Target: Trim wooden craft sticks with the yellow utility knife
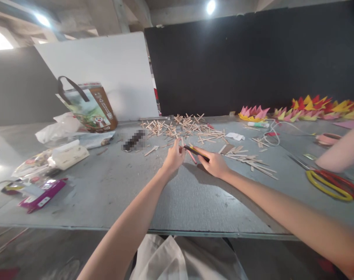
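Over the middle of the table, my right hand is closed around a slim black-and-yellow utility knife. The knife's front end points left, close to the fingers of my left hand. That left hand is closed in a pinch; what lies between its fingertips is too small to make out. Below the knife, between the two hands, is a thin reddish stick. Just beyond my hands lies a pile of thin wooden sticks, many crossed over each other. More flat sticks are spread to the right of my right hand.
Scissors with yellow and red handles lie at right, near a pink roll and tape. Folded paper flowers and a glue stick sit behind. A bag, a purple packet and wrappers are at left.
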